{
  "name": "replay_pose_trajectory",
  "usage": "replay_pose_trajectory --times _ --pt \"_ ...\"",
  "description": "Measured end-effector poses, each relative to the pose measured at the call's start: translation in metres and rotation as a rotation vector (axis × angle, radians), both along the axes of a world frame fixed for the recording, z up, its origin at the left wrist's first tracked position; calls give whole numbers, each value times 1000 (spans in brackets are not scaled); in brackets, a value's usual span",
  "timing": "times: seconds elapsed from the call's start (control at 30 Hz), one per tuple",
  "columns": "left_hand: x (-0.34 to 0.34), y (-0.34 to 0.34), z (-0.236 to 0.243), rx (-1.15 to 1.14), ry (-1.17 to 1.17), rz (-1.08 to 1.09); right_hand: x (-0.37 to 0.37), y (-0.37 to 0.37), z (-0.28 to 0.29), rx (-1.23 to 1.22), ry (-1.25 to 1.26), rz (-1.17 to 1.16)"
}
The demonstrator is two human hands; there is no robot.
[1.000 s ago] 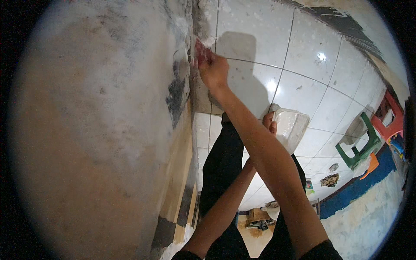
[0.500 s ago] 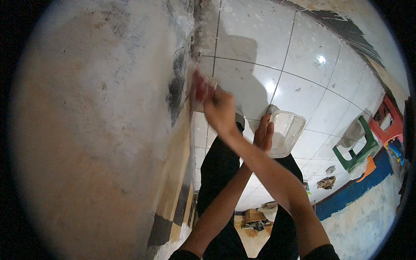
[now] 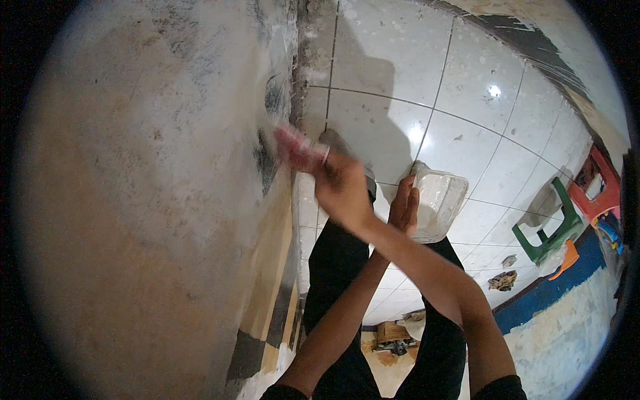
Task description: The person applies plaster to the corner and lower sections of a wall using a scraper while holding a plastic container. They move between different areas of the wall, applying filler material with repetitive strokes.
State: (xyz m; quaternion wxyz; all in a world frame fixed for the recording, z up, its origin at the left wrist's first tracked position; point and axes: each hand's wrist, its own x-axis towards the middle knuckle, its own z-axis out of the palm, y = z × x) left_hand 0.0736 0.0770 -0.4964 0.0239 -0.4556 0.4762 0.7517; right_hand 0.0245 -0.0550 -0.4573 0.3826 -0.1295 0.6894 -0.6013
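Now right hand (image 3: 343, 190) w/ blurred red brush (image 3: 298, 148) on rough wall (image 3: 147, 173).

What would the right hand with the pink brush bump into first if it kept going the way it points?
Most likely the rough grey wall. The right hand points its brush left, right at the wall; the blur hides whether they touch.

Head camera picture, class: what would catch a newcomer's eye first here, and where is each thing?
First, the right hand at the centre, pressing a blurred red brush against the rough grey wall that fills the left half. Just to its right, the left hand holds a clear plastic container over the glossy white tiled floor. Green and red plastic stools stand at the right edge.
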Motion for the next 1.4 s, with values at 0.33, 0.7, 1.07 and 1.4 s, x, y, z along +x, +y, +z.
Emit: replay_pose_trajectory --times 0.33,0.7,1.07,1.4 --pt "-10 33 -16 27 41 -8 -67 -82 -143 253 352 -193" --pt "-4 -2 -1 -20 -71 -1 6 -1 -55 120 102 -67" --pt "-3 -1 3 26 -14 -4 59 7 10 151 -24 186" --pt "-16 21 -1 50 -52 16 20 -27 -69 224 65 -69"
